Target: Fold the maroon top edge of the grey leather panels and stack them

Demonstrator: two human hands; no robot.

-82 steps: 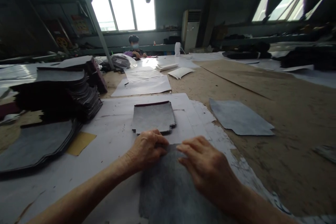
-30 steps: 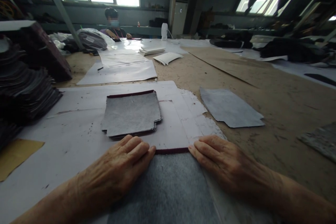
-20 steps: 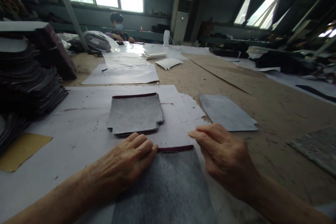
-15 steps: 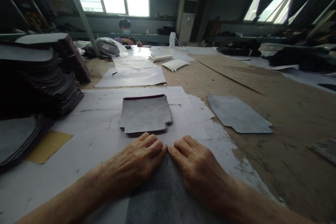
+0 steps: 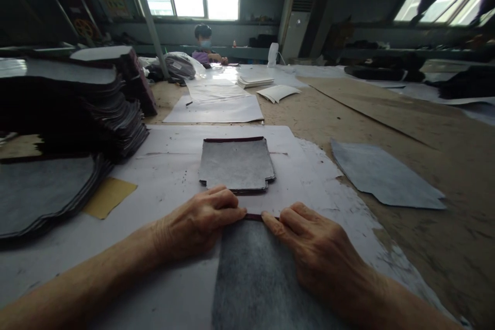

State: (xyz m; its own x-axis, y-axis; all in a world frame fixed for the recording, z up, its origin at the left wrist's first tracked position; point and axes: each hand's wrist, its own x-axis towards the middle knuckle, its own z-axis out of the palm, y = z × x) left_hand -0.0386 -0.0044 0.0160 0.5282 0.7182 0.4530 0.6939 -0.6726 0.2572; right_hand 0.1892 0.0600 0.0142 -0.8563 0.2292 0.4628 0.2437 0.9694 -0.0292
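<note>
A grey sheet panel (image 5: 251,278) lies on white paper in front of me, with a narrow dark maroon folded strip (image 5: 254,217) along its far edge. Curled at the left end of that strip, my left hand (image 5: 207,219) presses thumb and fingers on the edge. My right hand (image 5: 315,237) has its fingers bent, the foremost fingertip on the strip a little to the right. Part of the panel is hidden under the right hand. Just beyond the hands sits a small stack of similar grey panels (image 5: 235,162), its far edge maroon.
Tall stacks of dark-edged panels (image 5: 116,118) stand at the left, beside a yellow piece (image 5: 110,197). A loose grey panel (image 5: 382,172) lies to the right on the brown tabletop (image 5: 456,175). White sheets (image 5: 216,108) lie farther back, where another person (image 5: 203,51) sits.
My hands have drawn apart along the far edge, and the maroon strip now shows between them. The whole view has turned slightly left, so everything sits farther right.
</note>
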